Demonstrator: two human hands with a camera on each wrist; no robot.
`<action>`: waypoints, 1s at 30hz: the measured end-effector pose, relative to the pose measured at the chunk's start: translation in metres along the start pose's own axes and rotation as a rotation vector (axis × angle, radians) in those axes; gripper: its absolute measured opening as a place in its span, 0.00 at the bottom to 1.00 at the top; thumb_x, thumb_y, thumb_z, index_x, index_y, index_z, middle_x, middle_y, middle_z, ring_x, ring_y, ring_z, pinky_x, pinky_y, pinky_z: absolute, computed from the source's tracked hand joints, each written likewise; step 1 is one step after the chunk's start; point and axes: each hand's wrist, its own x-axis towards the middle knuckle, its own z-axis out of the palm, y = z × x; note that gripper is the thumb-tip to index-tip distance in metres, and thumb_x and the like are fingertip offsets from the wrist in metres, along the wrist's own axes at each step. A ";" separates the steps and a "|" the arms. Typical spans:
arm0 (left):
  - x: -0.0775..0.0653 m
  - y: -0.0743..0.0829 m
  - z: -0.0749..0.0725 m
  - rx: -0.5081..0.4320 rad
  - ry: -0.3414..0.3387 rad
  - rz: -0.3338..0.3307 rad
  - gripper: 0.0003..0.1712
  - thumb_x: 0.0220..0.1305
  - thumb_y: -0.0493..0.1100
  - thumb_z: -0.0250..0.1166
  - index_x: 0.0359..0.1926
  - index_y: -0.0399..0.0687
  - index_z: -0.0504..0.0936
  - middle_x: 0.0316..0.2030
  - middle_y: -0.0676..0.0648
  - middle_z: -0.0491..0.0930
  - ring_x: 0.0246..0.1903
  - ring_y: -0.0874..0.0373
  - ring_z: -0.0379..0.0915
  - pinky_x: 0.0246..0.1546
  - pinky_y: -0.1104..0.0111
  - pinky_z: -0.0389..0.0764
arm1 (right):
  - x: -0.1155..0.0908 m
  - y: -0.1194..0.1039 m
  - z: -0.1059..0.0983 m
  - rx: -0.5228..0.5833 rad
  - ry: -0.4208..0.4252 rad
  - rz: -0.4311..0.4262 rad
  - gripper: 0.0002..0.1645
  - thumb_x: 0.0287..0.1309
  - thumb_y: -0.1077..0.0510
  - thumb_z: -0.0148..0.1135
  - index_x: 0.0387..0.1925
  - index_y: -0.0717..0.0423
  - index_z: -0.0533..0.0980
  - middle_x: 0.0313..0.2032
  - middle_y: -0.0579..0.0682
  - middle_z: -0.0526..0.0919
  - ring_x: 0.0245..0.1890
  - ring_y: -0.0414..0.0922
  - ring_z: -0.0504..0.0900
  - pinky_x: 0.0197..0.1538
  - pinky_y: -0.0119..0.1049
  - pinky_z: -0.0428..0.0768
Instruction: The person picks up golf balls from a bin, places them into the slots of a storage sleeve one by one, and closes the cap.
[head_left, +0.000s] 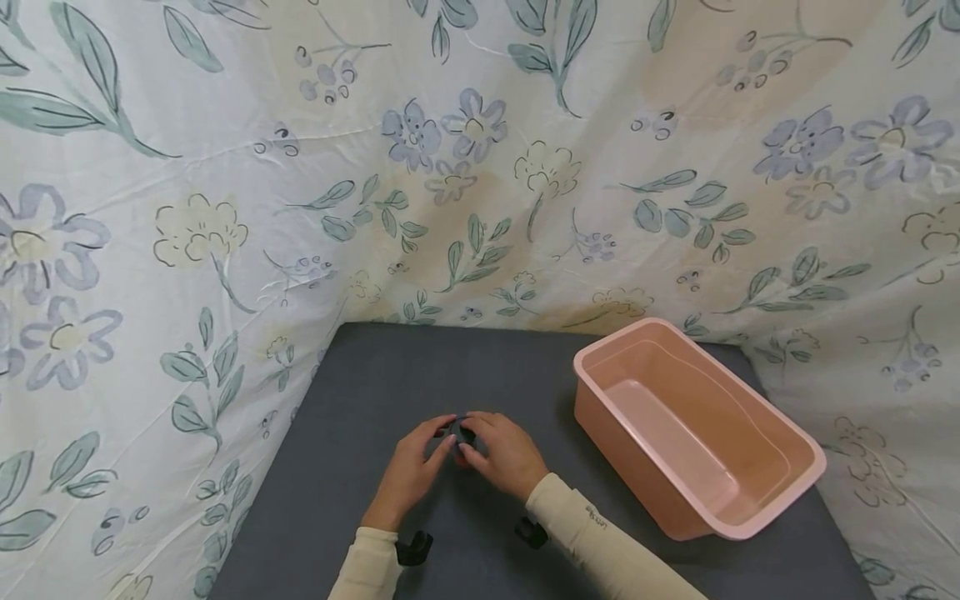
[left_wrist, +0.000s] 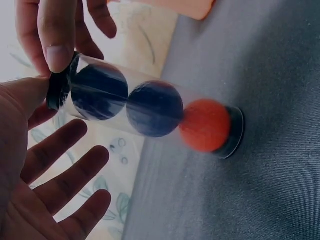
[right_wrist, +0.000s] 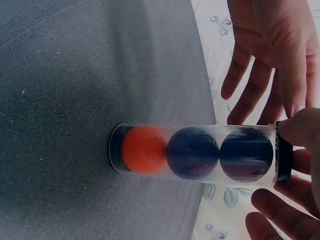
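A clear plastic tube (right_wrist: 197,175) with black end caps stands upright on the dark grey table. Inside it an orange ball (left_wrist: 205,125) sits at the bottom, and two dark blue balls (right_wrist: 192,152) are stacked above. Thumb and fingers of my left hand (head_left: 408,471) pinch the upper black cap (right_wrist: 285,155) from the left. From the other side, my right hand (head_left: 510,454) pinches the same cap between thumb and fingers. The remaining fingers of both hands spread around the tube without gripping it. In the head view the hands hide most of the tube.
To the right of the hands stands a pink rectangular bin (head_left: 622,417), its mouth upward. The dark grey table (head_left: 360,375) reaches back to a floral curtain (head_left: 480,208), which also hangs along the sides.
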 end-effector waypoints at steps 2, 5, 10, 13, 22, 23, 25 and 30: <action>0.001 0.001 0.001 0.001 0.002 0.000 0.24 0.77 0.50 0.62 0.68 0.50 0.78 0.63 0.49 0.81 0.57 0.50 0.81 0.56 0.50 0.83 | 0.000 0.000 0.001 0.017 -0.005 0.016 0.21 0.66 0.51 0.71 0.58 0.52 0.82 0.59 0.53 0.85 0.53 0.49 0.86 0.54 0.46 0.86; 0.003 0.001 0.002 -0.006 0.001 -0.002 0.24 0.76 0.50 0.62 0.69 0.52 0.77 0.64 0.49 0.81 0.57 0.51 0.82 0.57 0.50 0.82 | 0.000 0.002 0.003 0.057 -0.004 0.041 0.21 0.67 0.52 0.70 0.59 0.53 0.82 0.60 0.54 0.85 0.56 0.51 0.86 0.57 0.48 0.85; 0.004 0.001 0.007 -0.027 -0.003 -0.020 0.24 0.76 0.51 0.62 0.69 0.54 0.77 0.64 0.48 0.81 0.57 0.50 0.82 0.57 0.48 0.82 | -0.002 0.006 0.006 0.112 0.015 0.057 0.22 0.67 0.52 0.70 0.60 0.55 0.82 0.61 0.56 0.84 0.58 0.52 0.86 0.58 0.48 0.85; 0.004 0.001 0.008 -0.028 0.001 -0.034 0.24 0.76 0.52 0.62 0.69 0.55 0.77 0.63 0.49 0.82 0.56 0.51 0.82 0.57 0.47 0.82 | -0.003 0.009 0.010 0.109 0.032 0.044 0.22 0.69 0.52 0.67 0.61 0.54 0.82 0.62 0.56 0.83 0.59 0.52 0.85 0.59 0.47 0.84; 0.003 0.001 0.005 0.099 0.018 -0.026 0.24 0.73 0.54 0.65 0.66 0.58 0.81 0.62 0.51 0.83 0.58 0.52 0.82 0.59 0.50 0.82 | -0.011 0.012 0.022 0.085 0.103 -0.027 0.20 0.72 0.55 0.64 0.61 0.56 0.82 0.63 0.57 0.83 0.60 0.51 0.85 0.59 0.45 0.85; 0.003 0.001 0.005 0.121 0.021 -0.028 0.24 0.73 0.55 0.65 0.66 0.59 0.81 0.61 0.51 0.84 0.58 0.51 0.82 0.58 0.49 0.82 | -0.011 0.012 0.022 0.084 0.109 -0.034 0.20 0.71 0.56 0.65 0.60 0.57 0.82 0.63 0.57 0.83 0.59 0.52 0.86 0.58 0.45 0.85; 0.002 0.001 0.005 0.164 0.029 -0.027 0.24 0.72 0.56 0.65 0.66 0.60 0.82 0.60 0.52 0.84 0.58 0.50 0.82 0.57 0.48 0.83 | -0.011 0.013 0.023 0.080 0.124 -0.050 0.19 0.70 0.58 0.66 0.60 0.58 0.83 0.62 0.58 0.83 0.58 0.52 0.86 0.57 0.46 0.85; 0.001 -0.001 0.007 0.181 0.036 -0.024 0.24 0.73 0.57 0.64 0.66 0.60 0.81 0.61 0.51 0.84 0.59 0.50 0.82 0.57 0.48 0.83 | -0.011 0.013 0.025 0.081 0.141 -0.046 0.20 0.68 0.59 0.68 0.59 0.58 0.83 0.62 0.58 0.84 0.57 0.52 0.87 0.56 0.46 0.86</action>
